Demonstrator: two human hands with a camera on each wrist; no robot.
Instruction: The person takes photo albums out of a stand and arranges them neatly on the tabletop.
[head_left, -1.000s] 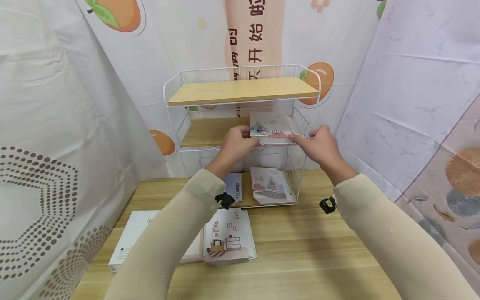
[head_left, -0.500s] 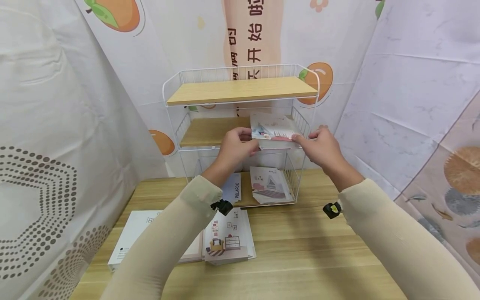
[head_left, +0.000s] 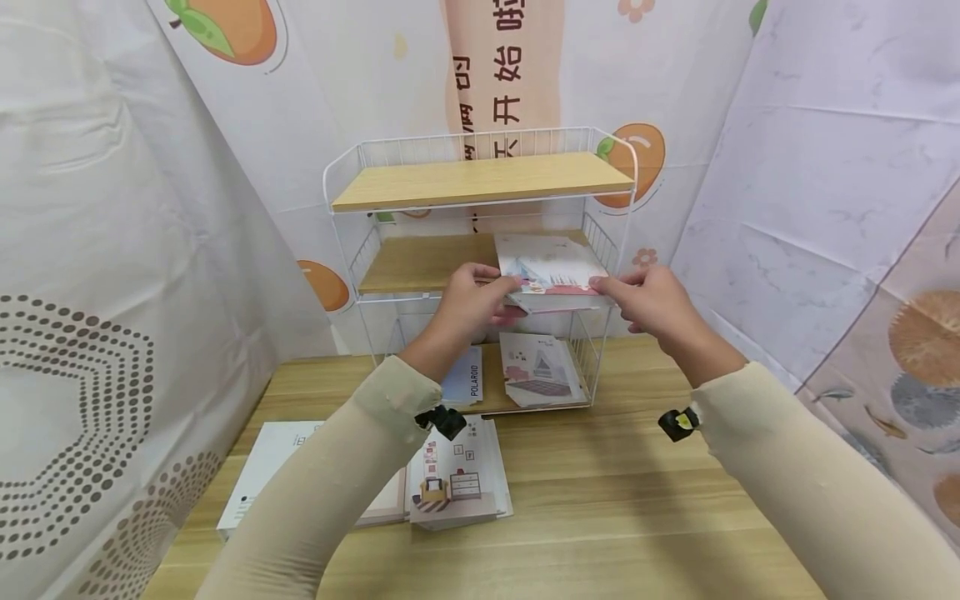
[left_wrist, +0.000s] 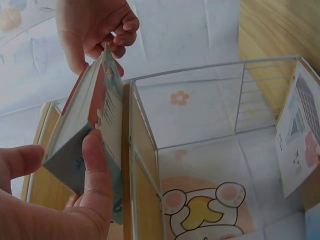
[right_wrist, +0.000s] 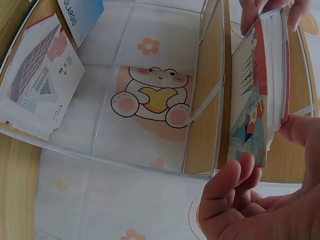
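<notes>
In the head view, a thick book [head_left: 551,257] with a pale illustrated cover lies at the right of the rack's middle shelf [head_left: 431,260], its near edge jutting past the shelf front. My left hand [head_left: 474,304] pinches its left near corner, thumb on the cover. At the right near corner my right hand [head_left: 651,298] grips it, thumb on top and fingers below. The left wrist view shows the book [left_wrist: 82,135] edge-on, pages between red-edged covers. From the right wrist, the book [right_wrist: 250,115] has one hand at each end.
Above is the rack's wooden top shelf [head_left: 483,179]. On the bottom shelf stand illustrated books [head_left: 543,371] and a blue POLAROID box-like item [head_left: 467,375]. More illustrated books [head_left: 457,475] and a white box [head_left: 262,467] lie on the table [head_left: 600,517], left of centre.
Both hands have drawn the book toward me and slightly down, so more of it overhangs the shelf front. The right hand has shifted a little right. Things on the table stay put.
</notes>
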